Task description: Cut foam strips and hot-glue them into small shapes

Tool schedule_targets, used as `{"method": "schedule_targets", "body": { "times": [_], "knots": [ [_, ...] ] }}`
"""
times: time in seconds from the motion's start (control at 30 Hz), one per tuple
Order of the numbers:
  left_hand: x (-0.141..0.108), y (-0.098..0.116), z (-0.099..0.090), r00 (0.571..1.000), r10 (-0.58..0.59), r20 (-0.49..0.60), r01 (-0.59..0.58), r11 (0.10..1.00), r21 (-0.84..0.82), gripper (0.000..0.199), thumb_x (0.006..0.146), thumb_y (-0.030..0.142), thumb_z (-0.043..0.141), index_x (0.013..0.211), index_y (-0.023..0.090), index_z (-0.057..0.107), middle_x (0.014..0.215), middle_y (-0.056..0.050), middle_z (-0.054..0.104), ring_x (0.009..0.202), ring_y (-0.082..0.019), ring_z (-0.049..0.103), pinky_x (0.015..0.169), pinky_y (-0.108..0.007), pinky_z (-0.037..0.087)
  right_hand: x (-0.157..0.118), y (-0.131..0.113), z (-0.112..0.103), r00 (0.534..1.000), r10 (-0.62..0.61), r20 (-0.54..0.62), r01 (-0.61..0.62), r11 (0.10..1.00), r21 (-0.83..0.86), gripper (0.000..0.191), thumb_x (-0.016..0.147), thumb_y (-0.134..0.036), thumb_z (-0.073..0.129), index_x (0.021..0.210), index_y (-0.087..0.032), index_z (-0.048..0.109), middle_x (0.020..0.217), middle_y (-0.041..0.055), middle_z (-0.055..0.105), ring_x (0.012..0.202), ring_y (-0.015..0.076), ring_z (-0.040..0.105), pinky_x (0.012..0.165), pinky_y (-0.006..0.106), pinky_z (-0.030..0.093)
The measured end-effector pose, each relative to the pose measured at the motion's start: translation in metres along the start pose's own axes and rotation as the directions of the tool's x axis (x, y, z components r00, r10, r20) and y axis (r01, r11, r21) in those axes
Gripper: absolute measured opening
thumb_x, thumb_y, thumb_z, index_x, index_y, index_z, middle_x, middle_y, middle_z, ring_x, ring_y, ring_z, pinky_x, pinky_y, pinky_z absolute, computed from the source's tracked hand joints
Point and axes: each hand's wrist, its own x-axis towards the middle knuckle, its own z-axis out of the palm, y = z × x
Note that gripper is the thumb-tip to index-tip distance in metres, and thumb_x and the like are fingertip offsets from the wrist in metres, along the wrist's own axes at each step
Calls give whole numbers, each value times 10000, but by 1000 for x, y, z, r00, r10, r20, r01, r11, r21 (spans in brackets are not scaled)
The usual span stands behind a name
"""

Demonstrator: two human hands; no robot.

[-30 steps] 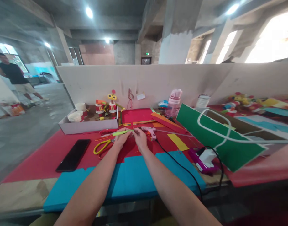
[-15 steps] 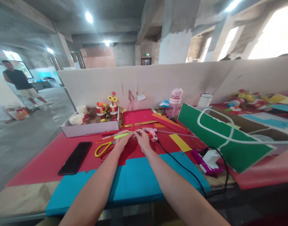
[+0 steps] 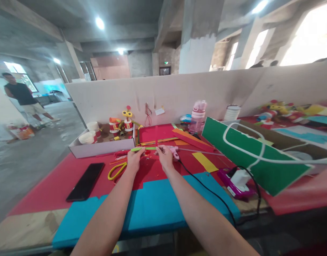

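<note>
My left hand (image 3: pixel 135 159) pinches a light green paper strip (image 3: pixel 150 148) that runs across to my right hand (image 3: pixel 165 156). The fingers of my right hand are closed on the strip's right end, where a thin red strip (image 3: pixel 156 133) stands upright. Just right of that hand lies a pink glue gun (image 3: pixel 174 152), its black cord trailing toward the front. Yellow-handled scissors (image 3: pixel 115 171) rest below and left of my left hand. Red and orange sticks (image 3: pixel 120 153) lie behind the scissors.
A black phone (image 3: pixel 85 181) lies left. Behind it, a shallow box (image 3: pixel 103 148) holds cups and figures. Blue sheets (image 3: pixel 152 202) cover the front edge. At right are a yellow strip (image 3: pixel 205 161), purple power strip (image 3: pixel 234 188) and green board (image 3: pixel 248 156). A person (image 3: pixel 21 94) stands far left.
My hands have moved apart, my left hand going left and my right hand slightly right. More of the green strip now shows stretched between them.
</note>
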Motion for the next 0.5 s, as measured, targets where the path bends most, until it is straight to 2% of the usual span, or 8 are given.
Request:
{"method": "schedule_targets", "body": {
  "times": [0.13, 0.37, 0.5],
  "knots": [
    [4, 2, -5, 997, -59, -41, 56, 996, -70, 291, 526, 341, 824, 652, 131, 667, 577, -2, 616, 522, -86, 515, 555, -233, 403, 3, 0, -3, 999, 20, -27, -19, 1000, 15, 202, 715, -394, 614, 747, -196, 593, 599, -25, 599, 564, 144, 588, 600, 277, 488],
    [12, 10, -14, 994, -32, -105, 23, 996, -85, 311, 517, 352, 820, 655, 132, 648, 570, 12, 608, 493, -72, 502, 527, -221, 396, 5, -2, -6, 998, 28, -63, -25, 999, 39, 258, 695, -435, 634, 759, -189, 595, 591, -31, 593, 569, 137, 592, 599, 269, 491],
    [14, 10, -19, 989, -34, -141, 15, 991, -134, 357, 560, 434, 776, 693, 132, 640, 584, 6, 613, 491, -79, 510, 552, -243, 426, 5, -4, -4, 991, 83, -109, -67, 987, 146, 268, 665, -424, 671, 760, -190, 581, 600, -37, 596, 563, 129, 595, 605, 277, 510]
  ]
}}
